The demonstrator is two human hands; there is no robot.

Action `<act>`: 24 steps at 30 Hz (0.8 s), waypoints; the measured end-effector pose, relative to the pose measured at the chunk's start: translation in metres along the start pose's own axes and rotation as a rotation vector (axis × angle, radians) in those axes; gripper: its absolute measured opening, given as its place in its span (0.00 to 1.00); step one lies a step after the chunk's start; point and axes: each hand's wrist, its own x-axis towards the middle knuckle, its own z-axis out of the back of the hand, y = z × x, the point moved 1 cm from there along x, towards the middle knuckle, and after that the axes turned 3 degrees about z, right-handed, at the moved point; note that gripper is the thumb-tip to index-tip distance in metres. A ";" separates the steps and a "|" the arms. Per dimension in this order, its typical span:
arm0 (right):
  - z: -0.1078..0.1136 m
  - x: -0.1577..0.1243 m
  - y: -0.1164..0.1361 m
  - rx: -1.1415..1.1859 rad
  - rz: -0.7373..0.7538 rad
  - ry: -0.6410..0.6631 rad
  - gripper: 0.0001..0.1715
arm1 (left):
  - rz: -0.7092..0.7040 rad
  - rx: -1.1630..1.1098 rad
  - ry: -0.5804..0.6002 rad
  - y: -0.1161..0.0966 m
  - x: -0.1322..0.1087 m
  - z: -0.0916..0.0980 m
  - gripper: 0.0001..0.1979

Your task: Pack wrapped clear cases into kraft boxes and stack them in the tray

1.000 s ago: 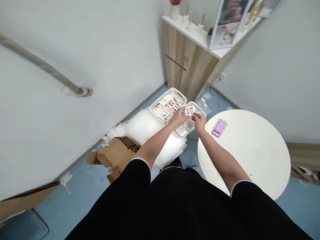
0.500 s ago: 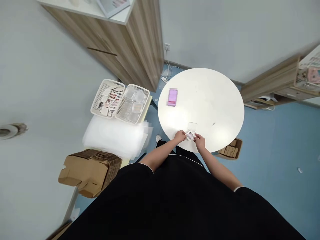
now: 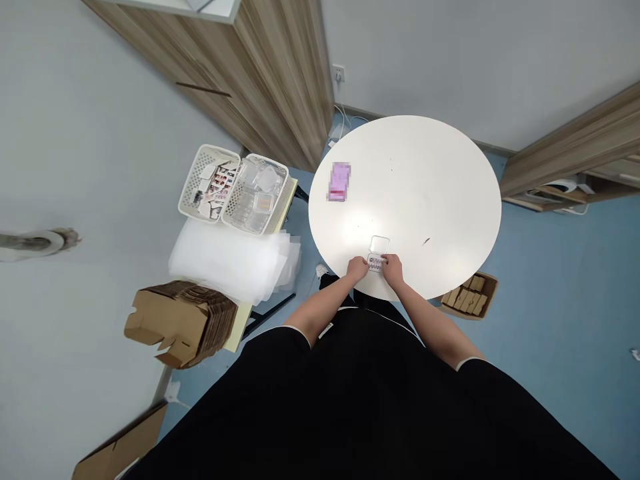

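Observation:
My left hand [image 3: 357, 268] and my right hand [image 3: 393, 268] meet at the near edge of the round white table [image 3: 440, 187]. Between them they pinch a small card of coloured pieces [image 3: 375, 264] that lies in a small clear plastic case [image 3: 379, 248] with its lid folded open away from me. Both hands have their fingers curled onto the card and the case's near edge.
A pink flat object [image 3: 339, 180] lies on the table's far left. To the left, two white baskets [image 3: 196, 190] of cards and clear cases sit by a stack of white foam sheets [image 3: 225, 260] and flat cardboard boxes [image 3: 175, 323]. A wooden cabinet [image 3: 260, 73] stands behind.
I turned from the baskets to the table, carrying the card. My hands came down at the table's near edge and the card now rests in the open clear case.

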 end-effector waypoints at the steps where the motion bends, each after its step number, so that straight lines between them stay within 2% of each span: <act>1: 0.000 -0.001 -0.001 -0.010 0.008 0.006 0.27 | -0.001 0.013 -0.005 -0.001 0.000 0.000 0.03; 6: 0.002 -0.005 -0.010 -0.091 0.019 -0.004 0.24 | -0.023 0.036 -0.022 0.001 -0.011 0.006 0.05; 8: -0.003 -0.003 -0.004 -0.116 0.057 0.023 0.23 | -0.042 0.025 -0.023 0.007 -0.018 0.018 0.06; 10: -0.016 0.003 0.013 -0.124 0.137 0.093 0.23 | -0.034 0.008 -0.061 0.021 -0.026 0.037 0.07; 13: -0.047 0.012 0.060 -0.135 0.278 0.230 0.22 | 0.043 -0.030 -0.196 0.059 -0.043 0.073 0.09; 17: -0.091 0.013 0.124 -0.153 0.395 0.349 0.21 | 0.158 -0.113 -0.301 0.134 -0.069 0.121 0.10; 19: -0.100 0.014 0.140 -0.145 0.385 0.317 0.23 | 0.190 -0.117 -0.322 0.168 -0.080 0.142 0.11; 21: -0.092 0.020 0.138 -0.148 0.302 0.205 0.26 | 0.190 -0.046 -0.336 0.189 -0.083 0.156 0.12; 22: -0.082 0.024 0.131 -0.164 0.234 0.129 0.28 | 0.148 0.021 -0.333 0.193 -0.082 0.159 0.12; 24: -0.050 0.034 0.109 -0.241 0.065 -0.023 0.31 | -0.013 0.156 -0.292 0.182 -0.073 0.154 0.13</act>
